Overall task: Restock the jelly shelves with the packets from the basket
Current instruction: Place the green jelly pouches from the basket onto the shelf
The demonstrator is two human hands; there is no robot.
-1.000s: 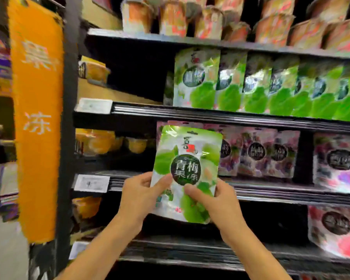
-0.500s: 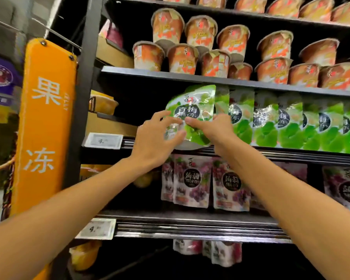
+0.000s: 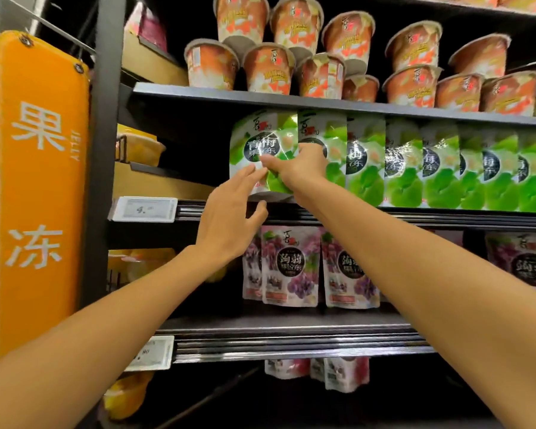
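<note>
**Seat the green packet at the left end of its row**

Your right hand grips the green packet at its lower right edge, thumb across the front. Your left hand is released, fingers straight, tips at the packet's lower left corner.

The packet is upright at the left end of the green row on the middle shelf, just beside the next one. Its base is at the front lip; can't tell if it's fully down. The basket is not in view.

To do it well:
- Steady the base with the left fingertips.
- Push back until the face lines up with the row, label forward.
- Let go with the right last. The pouch looks glossy and light, so it will likely tip forward if freed early.
- Keep clear of the cups overhead.
</note>
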